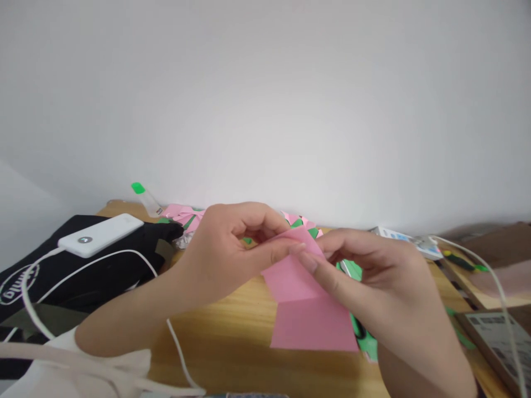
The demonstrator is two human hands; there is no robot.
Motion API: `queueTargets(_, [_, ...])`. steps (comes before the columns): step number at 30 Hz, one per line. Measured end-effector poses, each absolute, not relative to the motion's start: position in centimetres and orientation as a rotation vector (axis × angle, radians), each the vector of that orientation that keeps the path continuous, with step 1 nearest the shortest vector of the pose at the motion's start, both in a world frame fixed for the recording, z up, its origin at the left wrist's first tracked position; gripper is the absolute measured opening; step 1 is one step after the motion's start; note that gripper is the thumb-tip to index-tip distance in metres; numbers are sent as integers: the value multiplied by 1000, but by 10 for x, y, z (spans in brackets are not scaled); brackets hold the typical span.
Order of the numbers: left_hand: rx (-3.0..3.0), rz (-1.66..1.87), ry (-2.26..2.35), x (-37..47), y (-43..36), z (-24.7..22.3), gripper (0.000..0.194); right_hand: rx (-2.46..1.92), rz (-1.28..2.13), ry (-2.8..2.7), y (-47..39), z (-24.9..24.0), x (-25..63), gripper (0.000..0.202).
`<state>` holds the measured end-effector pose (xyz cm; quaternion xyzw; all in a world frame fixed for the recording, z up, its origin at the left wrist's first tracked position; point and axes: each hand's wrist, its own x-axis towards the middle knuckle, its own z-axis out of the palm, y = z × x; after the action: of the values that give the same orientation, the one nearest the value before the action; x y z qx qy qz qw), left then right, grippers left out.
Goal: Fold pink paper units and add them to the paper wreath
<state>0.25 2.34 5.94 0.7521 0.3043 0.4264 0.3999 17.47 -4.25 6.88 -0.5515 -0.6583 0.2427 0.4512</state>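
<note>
A sheet of pink paper (315,323) with a crease across it is held up above the wooden table. My left hand (244,243) pinches its upper edge between thumb and fingers. On the right side of that same edge, my right hand (373,276) also pinches the paper, and the two thumb tips meet near the top. The fingers behind the sheet are partly hidden. Behind my hands lie folded pink and green paper pieces (186,215), with another pink and green piece (301,221) near the wall.
A white power bank (102,235) with a cable lies on a black bag (50,271) at the left. A green-capped glue bottle (145,198) leans at the back. Green paper (369,345) lies below my right hand. A white power strip (409,240) and a framed panel (493,342) are at the right.
</note>
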Motion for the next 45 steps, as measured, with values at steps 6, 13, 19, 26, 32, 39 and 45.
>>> queueTargets(6, [1881, 1091, 767, 2, 24, 60, 4, -1337, 603, -1628, -44, 69, 175, 18])
queueTargets(13, [1880, 1064, 788, 2, 25, 61, 8, -1339, 535, -1662, -44, 70, 175, 19])
queueTargets(19, [1897, 1053, 797, 3, 25, 62, 11, -1344, 490, -1672, -44, 68, 177, 13])
queueTargets(26, [1887, 1043, 776, 3, 25, 63, 10, -1355, 464, -1694, -43, 69, 177, 13])
queueTargets(32, [1897, 1028, 787, 3, 25, 63, 10, -1357, 461, -1708, -44, 69, 177, 16])
queueTargets(39, [1878, 1027, 753, 4, 26, 64, 11, -1351, 502, -1707, -44, 69, 178, 17])
queueTargets(45, [1860, 1016, 752, 4, 25, 64, 11, -1350, 507, -1719, -44, 69, 178, 18])
